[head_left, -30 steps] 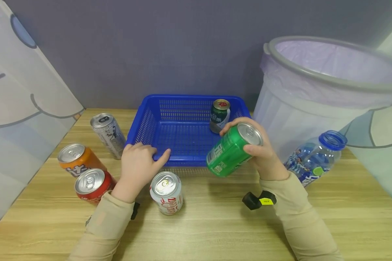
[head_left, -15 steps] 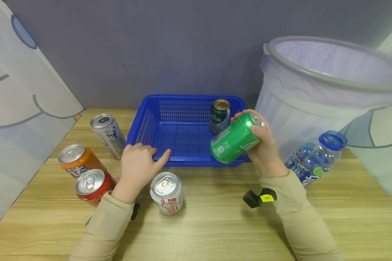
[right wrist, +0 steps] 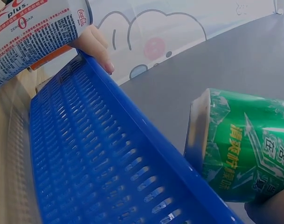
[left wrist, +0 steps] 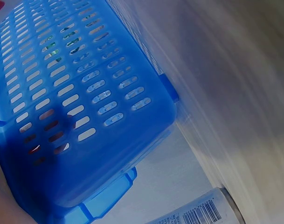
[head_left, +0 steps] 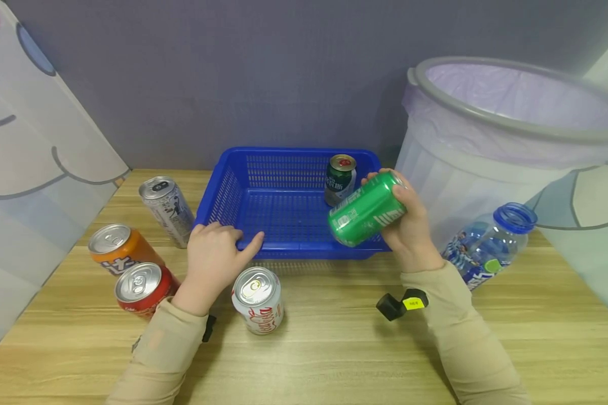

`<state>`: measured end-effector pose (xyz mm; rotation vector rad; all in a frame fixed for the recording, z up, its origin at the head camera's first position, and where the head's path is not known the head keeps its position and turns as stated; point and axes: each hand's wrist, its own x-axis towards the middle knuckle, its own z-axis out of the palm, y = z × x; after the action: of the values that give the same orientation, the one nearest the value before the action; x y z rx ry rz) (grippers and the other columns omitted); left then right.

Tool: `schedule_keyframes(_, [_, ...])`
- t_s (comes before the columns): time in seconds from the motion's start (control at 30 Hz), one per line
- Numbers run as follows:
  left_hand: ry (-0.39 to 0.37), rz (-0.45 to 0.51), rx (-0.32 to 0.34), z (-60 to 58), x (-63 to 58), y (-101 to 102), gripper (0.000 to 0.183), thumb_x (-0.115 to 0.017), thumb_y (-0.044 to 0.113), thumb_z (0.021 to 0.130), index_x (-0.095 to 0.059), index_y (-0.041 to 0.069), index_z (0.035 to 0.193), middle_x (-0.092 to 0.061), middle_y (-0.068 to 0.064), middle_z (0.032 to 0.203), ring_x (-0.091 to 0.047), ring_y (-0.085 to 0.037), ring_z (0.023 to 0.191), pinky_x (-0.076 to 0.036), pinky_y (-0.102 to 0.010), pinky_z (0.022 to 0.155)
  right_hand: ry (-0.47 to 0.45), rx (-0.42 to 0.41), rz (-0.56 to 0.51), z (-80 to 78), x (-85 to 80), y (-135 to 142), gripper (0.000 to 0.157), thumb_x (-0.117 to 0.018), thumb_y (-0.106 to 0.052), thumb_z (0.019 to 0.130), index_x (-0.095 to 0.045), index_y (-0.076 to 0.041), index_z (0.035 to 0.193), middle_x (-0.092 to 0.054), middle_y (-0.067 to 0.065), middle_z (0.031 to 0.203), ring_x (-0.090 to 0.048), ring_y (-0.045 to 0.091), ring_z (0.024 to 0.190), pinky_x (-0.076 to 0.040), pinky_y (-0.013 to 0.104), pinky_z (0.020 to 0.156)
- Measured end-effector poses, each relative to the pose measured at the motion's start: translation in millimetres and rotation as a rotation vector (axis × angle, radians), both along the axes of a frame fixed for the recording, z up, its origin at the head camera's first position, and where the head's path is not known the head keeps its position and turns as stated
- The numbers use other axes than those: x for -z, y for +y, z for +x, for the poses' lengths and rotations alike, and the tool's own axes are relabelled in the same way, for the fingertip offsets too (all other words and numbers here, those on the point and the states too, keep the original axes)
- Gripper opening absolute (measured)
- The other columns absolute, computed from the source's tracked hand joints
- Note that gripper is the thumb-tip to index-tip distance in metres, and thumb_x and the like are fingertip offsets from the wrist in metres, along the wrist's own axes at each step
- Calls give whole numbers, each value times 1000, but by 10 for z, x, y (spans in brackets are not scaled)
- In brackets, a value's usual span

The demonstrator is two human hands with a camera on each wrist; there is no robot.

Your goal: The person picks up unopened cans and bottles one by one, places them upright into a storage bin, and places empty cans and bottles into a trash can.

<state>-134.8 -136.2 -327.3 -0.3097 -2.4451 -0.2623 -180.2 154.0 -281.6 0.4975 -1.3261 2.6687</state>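
Note:
My right hand (head_left: 411,228) grips a green soda can (head_left: 367,211), tilted over the front right rim of the blue plastic basket (head_left: 284,247). In the right wrist view, the can's base hangs close over that rim. At the front left corner, my left hand (head_left: 215,256) holds the basket's rim, thumb stretched along it. A dark green can (head_left: 340,180) stands inside the basket at the right. The white Coca-Cola can (head_left: 258,301) stands on the table just right of my left wrist.
Left of the basket stand a tall silver can (head_left: 168,211), an orange can (head_left: 124,247) and a red can (head_left: 147,288). A lined bin (head_left: 451,146) rises at the right, with a clear bottle (head_left: 491,244) before it. A grey wall closes the back.
My right hand has moved the green can up and away, from in front of the basket to over its rim, tipping it flatter. My left hand has stayed in place.

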Motion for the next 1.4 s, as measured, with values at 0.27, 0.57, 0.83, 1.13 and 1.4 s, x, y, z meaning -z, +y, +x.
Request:
schedule_keyframes(0.27, [7, -2, 3, 4, -7, -6, 54, -54, 52, 83, -71, 4, 67, -67, -7, 63, -55, -28, 59, -37, -41, 63, -26, -2, -11, -53, 30, 15, 35, -74, -23, 73, -57, -12, 101, -61, 3, 100, -57, 16, 94, -40, 34, 91])
schedule_keyframes(0.57, [20, -2, 9, 6, 1, -15, 55, -52, 52, 83, -72, 4, 68, -68, -8, 64, -55, -28, 59, -37, -41, 63, -115, 148, 65, -76, 62, -37, 17, -67, -15, 80, -61, -15, 96, -64, -1, 92, -59, 12, 87, -45, 28, 83])
schedule_keyframes(0.83, [19, -4, 11, 11, -12, -7, 55, -52, 53, 83, -71, 4, 67, -67, -7, 63, -54, -27, 58, -37, -41, 62, -204, 139, 175, -62, 51, -41, 11, -62, -14, 88, -58, -20, 97, -60, -6, 91, -57, 9, 85, -43, 27, 83])
schedule_keyframes(1.13, [14, -4, 11, 8, -17, 7, 53, -55, 51, 83, -72, 3, 69, -68, -8, 65, -55, -28, 60, -37, -41, 63, -235, 94, 251, -55, 19, -47, 18, -49, -5, 94, -49, -17, 107, -56, -8, 96, -52, 8, 92, -38, 26, 90])
schedule_keyframes(1.4, [2, -5, 3, 11, -15, 7, 54, -54, 52, 83, -72, 3, 70, -69, -8, 66, -56, -28, 61, -37, -41, 64, -206, 115, 363, -46, 7, -67, 32, -52, 6, 86, -51, -16, 110, -56, -8, 99, -50, 11, 98, -37, 29, 92])
